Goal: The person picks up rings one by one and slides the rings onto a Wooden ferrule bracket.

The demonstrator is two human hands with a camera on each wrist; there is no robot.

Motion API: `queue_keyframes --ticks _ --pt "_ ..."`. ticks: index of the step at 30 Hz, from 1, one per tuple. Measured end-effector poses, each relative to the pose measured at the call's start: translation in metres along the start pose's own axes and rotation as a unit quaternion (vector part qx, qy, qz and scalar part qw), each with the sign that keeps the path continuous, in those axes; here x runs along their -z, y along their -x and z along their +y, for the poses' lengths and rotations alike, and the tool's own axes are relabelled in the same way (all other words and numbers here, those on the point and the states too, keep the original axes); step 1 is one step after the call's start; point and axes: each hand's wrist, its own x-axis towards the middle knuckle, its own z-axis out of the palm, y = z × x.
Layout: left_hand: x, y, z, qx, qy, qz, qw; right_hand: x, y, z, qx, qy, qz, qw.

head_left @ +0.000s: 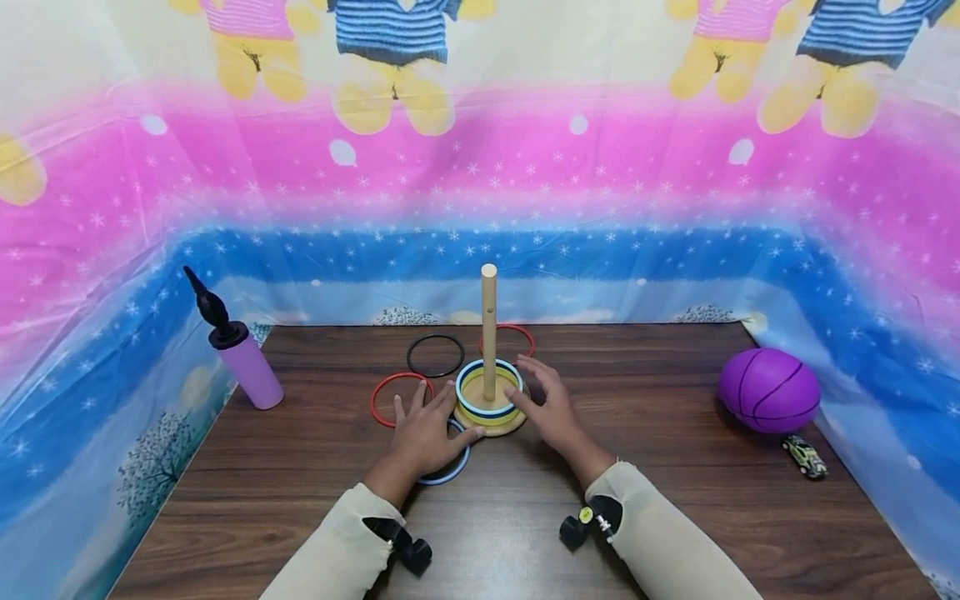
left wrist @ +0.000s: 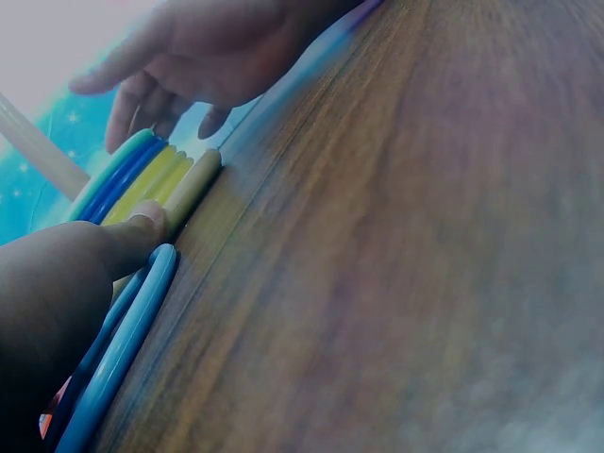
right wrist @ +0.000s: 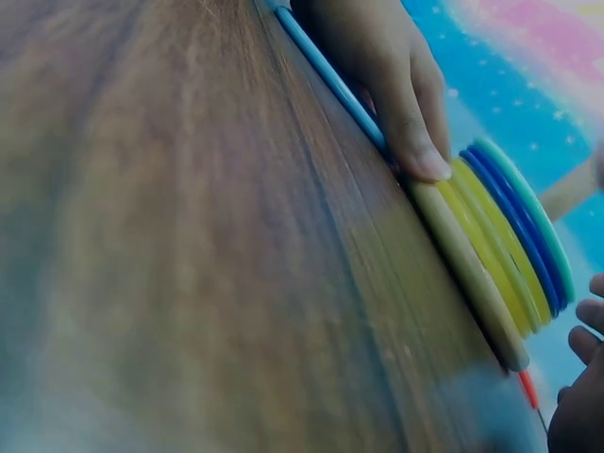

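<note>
A wooden peg (head_left: 489, 333) stands upright on a round wooden base (head_left: 504, 431). Stacked around it are yellow, dark blue and light blue rings (right wrist: 500, 241). My left hand (head_left: 426, 437) is at the base's left side with fingers spread, its thumb (left wrist: 142, 226) touching the base's edge. Beneath that hand a loose light blue ring (head_left: 447, 479) shows in part, with a darker ring against it in the left wrist view. Beside the stack on the right, my right hand (head_left: 557, 414) holds nothing, its fingers loosely extended toward the rings.
On the table (head_left: 637, 500), a red ring (head_left: 401, 374) lies left of the stack, a black ring (head_left: 435, 336) behind, and another red ring (head_left: 517, 326) behind the peg. A purple hand pump (head_left: 251, 367) stands left; a purple basketball (head_left: 768, 390) and toy car (head_left: 805, 457) sit right.
</note>
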Motion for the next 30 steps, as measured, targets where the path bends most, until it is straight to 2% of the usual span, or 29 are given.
queue_keyframes --ticks 3,13,17,23,30 --pt "0.000 0.000 0.000 0.000 0.002 0.003 1.0000 0.003 -0.007 0.003 0.001 -0.029 0.019 0.9994" --pt "0.000 0.000 -0.001 0.003 0.002 0.002 1.0000 0.011 -0.030 0.019 -0.037 -0.081 0.068 0.9937" --pt "-0.001 0.002 0.000 0.005 0.001 -0.005 1.0000 0.014 -0.038 0.024 -0.072 -0.094 0.081 0.9897" --pt "-0.002 0.002 0.001 0.008 0.001 -0.005 1.0000 0.018 -0.046 0.030 -0.124 -0.070 0.084 0.9863" --pt "0.000 0.001 0.002 0.011 0.004 -0.006 0.9999 0.019 -0.060 0.039 -0.102 -0.001 0.048 0.9936"
